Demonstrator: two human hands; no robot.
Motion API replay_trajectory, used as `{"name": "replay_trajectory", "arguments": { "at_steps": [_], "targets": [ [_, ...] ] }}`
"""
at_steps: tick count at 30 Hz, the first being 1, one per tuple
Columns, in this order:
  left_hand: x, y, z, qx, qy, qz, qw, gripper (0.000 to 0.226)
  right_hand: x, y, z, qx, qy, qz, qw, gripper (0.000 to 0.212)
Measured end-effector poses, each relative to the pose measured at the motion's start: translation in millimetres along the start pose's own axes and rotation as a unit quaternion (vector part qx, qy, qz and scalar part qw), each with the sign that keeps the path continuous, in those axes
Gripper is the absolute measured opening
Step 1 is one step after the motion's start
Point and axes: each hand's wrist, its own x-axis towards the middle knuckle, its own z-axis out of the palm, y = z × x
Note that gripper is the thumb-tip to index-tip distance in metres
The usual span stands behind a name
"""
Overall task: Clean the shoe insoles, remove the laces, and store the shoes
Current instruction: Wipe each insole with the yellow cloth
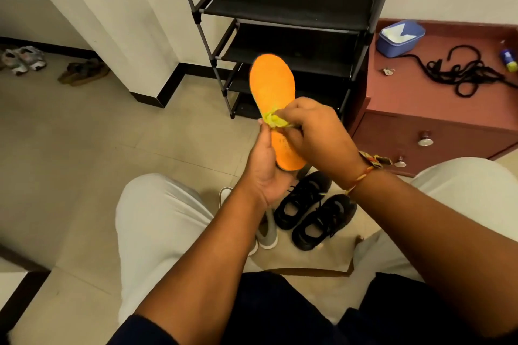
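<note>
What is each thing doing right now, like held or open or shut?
orange insole, held in the left hand
yellow cloth, pinched by the right hand against the insole
black shoes, side by side on floor
black laces, loose on cabinet
blue tub, open
drawer, shut

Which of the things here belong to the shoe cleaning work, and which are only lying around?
Belonging to the job: orange insole in the left hand, yellow cloth in the right hand, black shoes, black laces, shoe rack.

Just lying about: brown sandals, small pale shoes by the wall.
</note>
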Motion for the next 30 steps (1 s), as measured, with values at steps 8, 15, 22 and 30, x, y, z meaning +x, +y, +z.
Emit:
{"name": "replay_trajectory", "arguments": {
  "at_steps": [8, 15, 22, 30],
  "targets": [
    [4.7, 23.0, -16.4, -0.002, 0.025, 0.054, 0.998, 0.078, -28.3, -14.0, 13.8, 0.011, -0.086, -0.030, 0.996, 0.024],
    [-0.3, -8.7, -0.2, 0.025, -0.044, 0.030, 0.998, 0.066, -5.3, 16.9, -1.2, -0.059, 0.013, 0.041, 0.997, 0.036],
    [-0.6, 6.6, -8.0, -0.006, 0.000, 0.019, 1.000, 0.070, -18.1, -5.2, 14.2, -0.017, -0.036, 0.026, 0.999, 0.035],
    [3.4, 24.7, -18.6, -0.036, 0.031, 0.050, 0.998, 0.074, -29.4, -12.6, 26.2, -0.024, -0.067, -0.048, 0.996, 0.025]
  ]
}}
